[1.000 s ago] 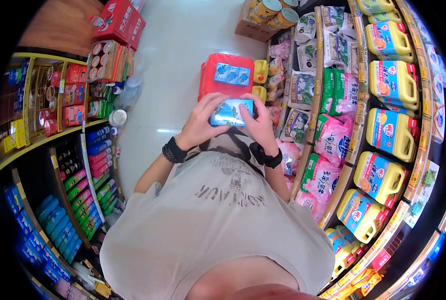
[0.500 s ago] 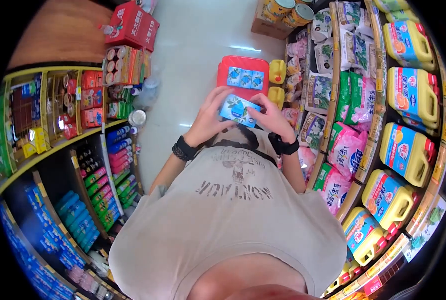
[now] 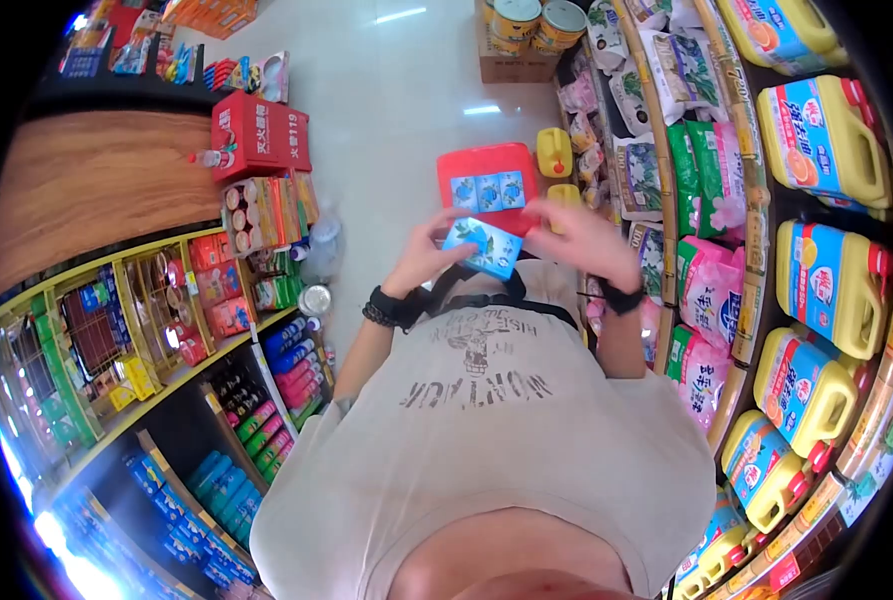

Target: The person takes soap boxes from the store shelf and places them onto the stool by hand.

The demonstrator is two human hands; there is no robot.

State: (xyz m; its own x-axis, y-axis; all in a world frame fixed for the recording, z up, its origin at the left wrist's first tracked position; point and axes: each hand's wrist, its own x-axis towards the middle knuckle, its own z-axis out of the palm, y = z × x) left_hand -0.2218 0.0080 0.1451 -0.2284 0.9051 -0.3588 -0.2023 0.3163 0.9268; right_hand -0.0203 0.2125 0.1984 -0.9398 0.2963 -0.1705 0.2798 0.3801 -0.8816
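A small blue printed box (image 3: 483,248), with white and green on its face, is gripped by my left hand (image 3: 424,252) at its left side. My right hand (image 3: 586,243) is just right of the box, fingers stretched toward it and a little blurred; it appears apart from the box. Beyond both hands is a red rounded plastic stool or tub (image 3: 486,162); which of these it is I cannot tell. Three similar blue boxes (image 3: 487,191) sit side by side on it.
Yellow jugs (image 3: 551,153) stand on the floor beside the red plastic. Right-hand shelves hold bagged detergent (image 3: 706,285) and large yellow bottles (image 3: 828,285). On the left are a red fire-equipment box (image 3: 256,135), a wooden counter (image 3: 106,190) and shelves of bottles.
My right hand has come off the blue box and moved right. The left hand still holds the box, now slightly lower. The view has shifted, showing more counter at the left.
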